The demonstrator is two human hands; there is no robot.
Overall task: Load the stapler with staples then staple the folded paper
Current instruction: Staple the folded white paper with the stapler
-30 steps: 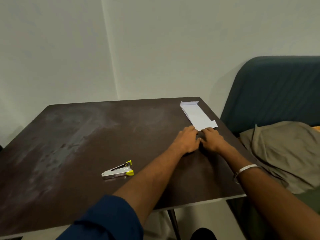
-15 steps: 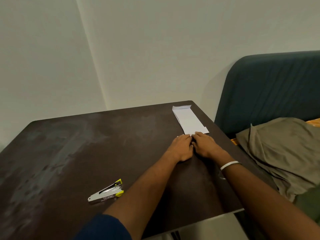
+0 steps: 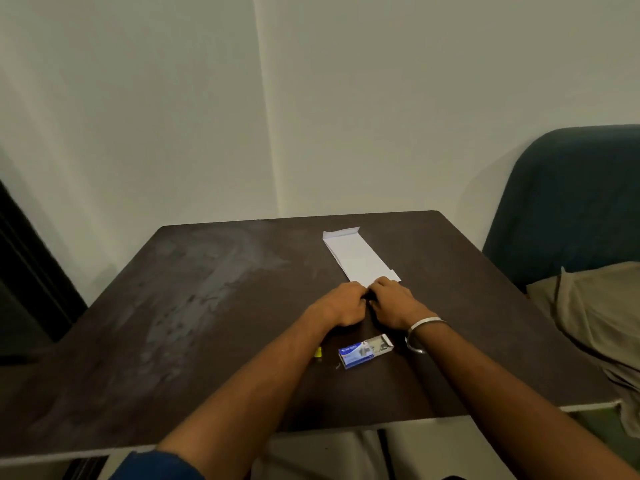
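We are leaning over the dark table (image 3: 207, 306) with both hands together just at the near end of the folded paper (image 3: 356, 256). Our left hand (image 3: 341, 304) and our right hand (image 3: 393, 301) are touching each other, fingers curled, and we cannot tell what they are pinching between them; something small may be hidden there, but the knuckles are covering it. The paper is lying flat toward the far side of the table, its near edge right at our fingertips.

Nearer to us than the paper, between our two forearms, the box of staples (image 3: 365, 351) is sitting with its tray slid partly out. Just left of the box, only a yellow tip of the stapler (image 3: 318, 352) is peeking out from behind our left forearm; the rest is hidden.

We are judging that loading is not yet done. The paper is looking thin and light, likely to slide on the smooth top, so we are planning to pin it flat with one hand and staple close to a folded edge. A staple strip is brittle and tends to break apart, so it wants a gentle pinch along its sides. The stapler is small and stiff; holding its body near the hinge should be steadying it.
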